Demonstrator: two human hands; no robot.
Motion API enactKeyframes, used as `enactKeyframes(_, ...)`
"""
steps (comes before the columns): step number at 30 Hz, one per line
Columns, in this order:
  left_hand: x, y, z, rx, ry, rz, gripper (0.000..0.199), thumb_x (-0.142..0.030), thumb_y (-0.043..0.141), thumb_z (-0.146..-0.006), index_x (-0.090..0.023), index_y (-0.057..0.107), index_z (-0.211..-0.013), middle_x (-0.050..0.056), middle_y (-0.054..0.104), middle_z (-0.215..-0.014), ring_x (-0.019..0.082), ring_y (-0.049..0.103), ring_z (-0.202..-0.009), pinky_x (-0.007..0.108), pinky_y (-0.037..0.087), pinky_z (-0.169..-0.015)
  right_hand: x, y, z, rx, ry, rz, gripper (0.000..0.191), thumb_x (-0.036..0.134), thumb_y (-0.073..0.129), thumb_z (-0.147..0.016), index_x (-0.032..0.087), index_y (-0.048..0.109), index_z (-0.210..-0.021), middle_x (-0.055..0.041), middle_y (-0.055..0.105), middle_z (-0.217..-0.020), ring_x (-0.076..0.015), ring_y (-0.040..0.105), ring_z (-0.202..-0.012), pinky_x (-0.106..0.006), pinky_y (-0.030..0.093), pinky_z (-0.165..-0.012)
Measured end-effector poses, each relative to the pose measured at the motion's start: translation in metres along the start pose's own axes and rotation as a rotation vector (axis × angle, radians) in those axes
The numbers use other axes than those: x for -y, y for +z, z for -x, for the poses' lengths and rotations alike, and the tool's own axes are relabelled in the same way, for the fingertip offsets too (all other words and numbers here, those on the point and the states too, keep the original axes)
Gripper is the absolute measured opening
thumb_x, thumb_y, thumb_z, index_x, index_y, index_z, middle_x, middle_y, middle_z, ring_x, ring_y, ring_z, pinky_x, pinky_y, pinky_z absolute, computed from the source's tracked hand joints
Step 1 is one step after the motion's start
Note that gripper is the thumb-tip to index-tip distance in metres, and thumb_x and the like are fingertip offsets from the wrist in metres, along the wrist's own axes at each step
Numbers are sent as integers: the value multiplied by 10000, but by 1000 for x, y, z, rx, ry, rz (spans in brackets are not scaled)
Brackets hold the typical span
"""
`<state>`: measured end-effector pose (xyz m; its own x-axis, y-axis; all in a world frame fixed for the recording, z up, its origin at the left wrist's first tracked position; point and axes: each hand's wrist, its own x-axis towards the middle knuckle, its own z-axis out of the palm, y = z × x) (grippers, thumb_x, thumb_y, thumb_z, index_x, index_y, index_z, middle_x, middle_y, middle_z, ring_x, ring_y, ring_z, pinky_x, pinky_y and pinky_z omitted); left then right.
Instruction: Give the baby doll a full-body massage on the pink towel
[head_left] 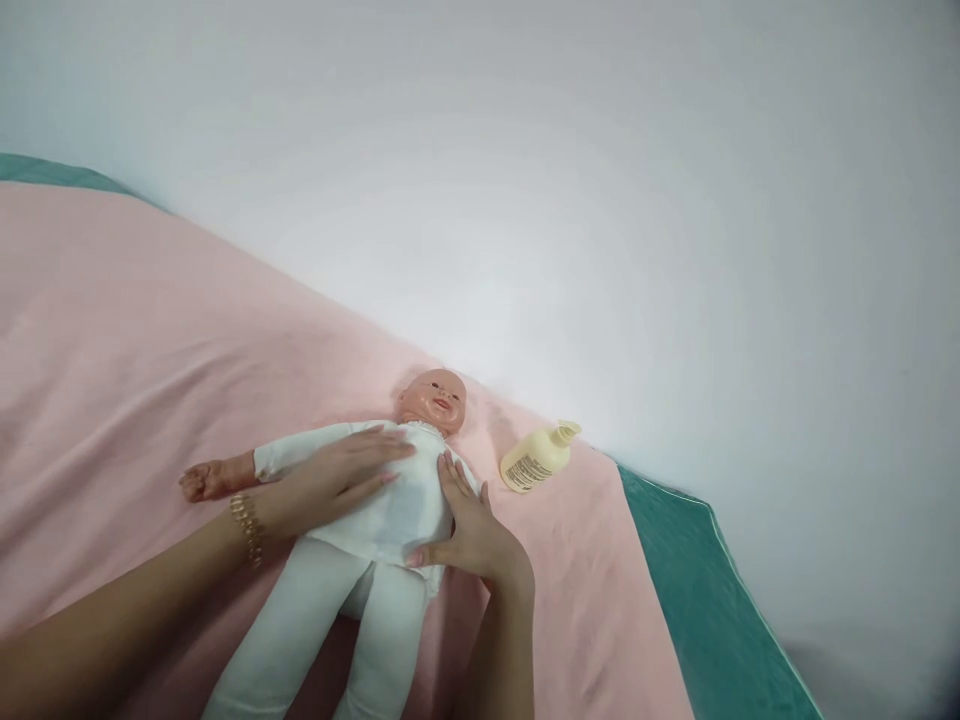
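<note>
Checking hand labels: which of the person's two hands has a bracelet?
The left hand, on the baby doll: a gold-coloured bracelet circles its wrist. The right hand shows none.

Pink sheet (150,330) over green cover (697,580); doll (409,515), bottle (536,460) atop.

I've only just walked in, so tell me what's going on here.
A person has both bare hands on a white-clothed doll lying face up on a pink cloth. The left hand, with a bracelet at its wrist, rests across the doll's chest. The right hand is spread along the doll's other side. A pale yellow pump bottle sits nearby on the cloth, touched by neither hand.
</note>
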<state>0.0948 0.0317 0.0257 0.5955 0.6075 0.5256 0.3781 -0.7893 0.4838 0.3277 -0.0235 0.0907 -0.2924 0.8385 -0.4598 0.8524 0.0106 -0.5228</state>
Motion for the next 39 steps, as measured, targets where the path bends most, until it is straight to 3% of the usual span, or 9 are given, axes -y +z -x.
enactKeyframes(4, -19, -1, 2, 156, 165, 240, 291, -301, 523, -955, -287, 656, -1214, 9, 682, -1201, 205, 600, -1173, 382, 363, -1137, -4, -3, 2, 15, 10, -4, 1263, 645, 725, -666, 229, -114, -1514, -26, -97, -1608, -195, -172, -1477, -483, -186, -1157)
enactKeyframes(9, -27, 11, 4, 231, 218, 353, 226, -294, 616, -911, -316, 687, -1125, -19, 736, -1053, 201, 661, -1064, 393, 322, -1160, -8, -4, 1, 23, 0, -5, 1319, 632, 769, -618, 241, -122, -1509, -36, -110, -1606, -202, -169, -1476, -470, -189, -1156)
enactKeyframes(12, -25, 13, 4, 262, 237, 311, 203, -304, 589, -933, -280, 687, -1110, -12, 722, -1104, 199, 615, -1154, 411, 265, -1179, -9, -3, 0, 16, -13, 2, 1323, 616, 779, -608, 236, -109, -1512, -42, -97, -1607, -204, -161, -1478, -466, -183, -1159)
enactKeyframes(16, -23, 10, 2, 281, 162, 115, 357, -402, 530, -958, -290, 598, -1290, 12, 595, -1337, 203, 427, -1353, 414, 200, -1195, -9, -2, 1, 11, -29, -12, 1290, 611, 760, -631, 222, -95, -1516, -44, -84, -1609, -200, -163, -1478, -483, -171, -1162)
enactKeyframes(19, -18, 12, 1, 251, 70, -20, 462, -440, 449, -987, -275, 472, -1418, 32, 464, -1463, 211, 307, -1422, 444, 151, -1197, -8, -3, 1, 11, -28, -19, 1275, 607, 752, -646, 226, -97, -1517, -49, -76, -1611, -201, -157, -1480, -488, -176, -1159)
enactKeyframes(23, -4, 20, 1, 142, -60, -165, 500, -427, 344, -1016, -233, 382, -1475, 41, 365, -1525, 215, 257, -1441, 461, 139, -1191, -8, -2, 0, 3, -24, -12, 1264, 604, 753, -651, 233, -85, -1521, -57, -68, -1614, -215, -151, -1481, -489, -171, -1161)
enactKeyframes(28, 20, 25, 5, -10, -201, -361, 503, -360, 232, -1024, -150, 474, -1411, 82, 456, -1466, 235, 357, -1395, 461, 189, -1175, -3, -3, 6, -13, -11, -2, 1173, 626, 683, -719, 196, -50, -1528, -48, -64, -1609, -200, -140, -1484, -481, -173, -1166)
enactKeyframes(32, 34, 24, 9, -39, -242, -504, 505, -252, 204, -996, -102, 564, -1317, 108, 554, -1375, 270, 438, -1340, 491, 189, -1164, 16, 1, 16, -86, 30, 70, 1007, 652, 530, -836, 146, 9, -1534, -60, 5, -1608, -219, -73, -1495, -493, -171, -1170)
enactKeyframes(39, 36, 23, 12, -20, -221, -520, 481, -188, 245, -952, -124, 574, -1297, 113, 571, -1356, 276, 451, -1330, 493, 232, -1142, 55, 28, 25, -35, -358, 145, 601, 580, 338, -968, 330, 245, -1506, 71, 164, -1587, -211, 41, -1497, -470, -142, -1195)
